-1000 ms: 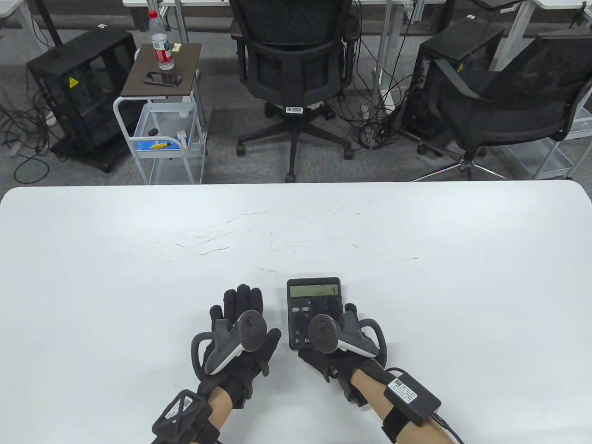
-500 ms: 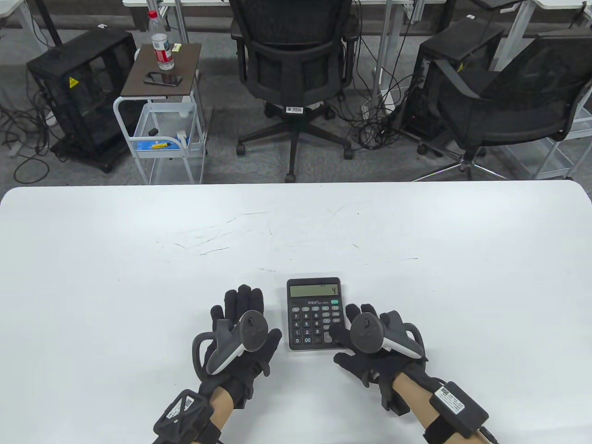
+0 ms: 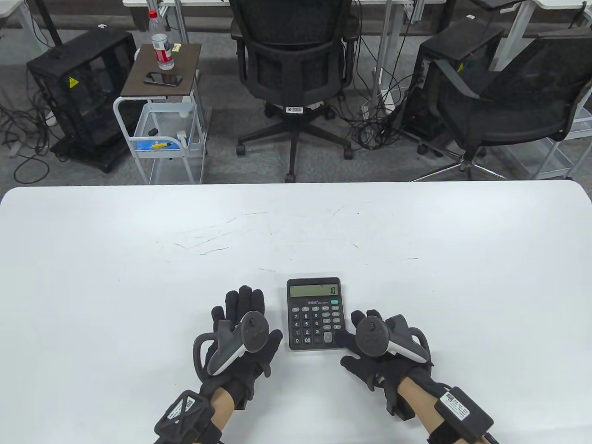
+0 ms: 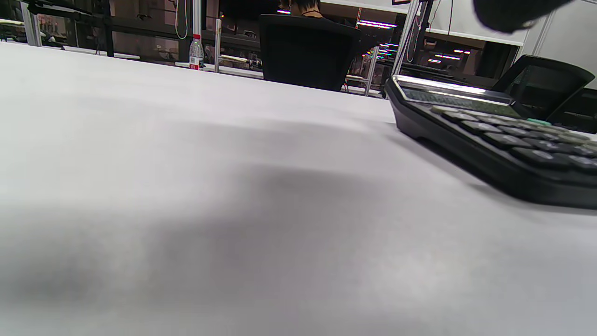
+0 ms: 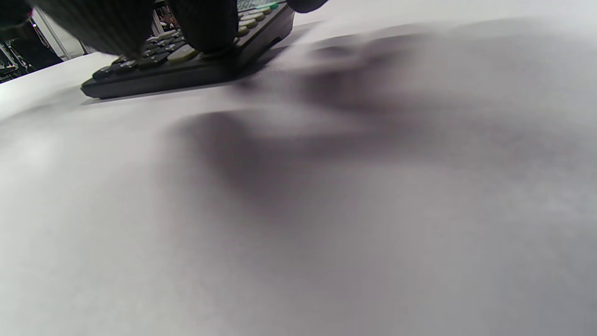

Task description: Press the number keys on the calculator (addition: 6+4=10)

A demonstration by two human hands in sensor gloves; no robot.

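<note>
Table view: calculator (image 3: 314, 314) display now reads 10, was 4, so sum looks done; right hand (image 3: 370, 347) fingertip at its bottom-right keys, left hand (image 3: 243, 337) flat, holding nothing.

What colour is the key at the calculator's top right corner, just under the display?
Green; the green key on the calculator shows best in the table view.

Gloved fingertips (image 5: 205, 28) of the right hand hang over the near keys of the dark calculator (image 5: 186, 70), which lies on the white surface (image 5: 373, 210) ahead of the hand.
</note>
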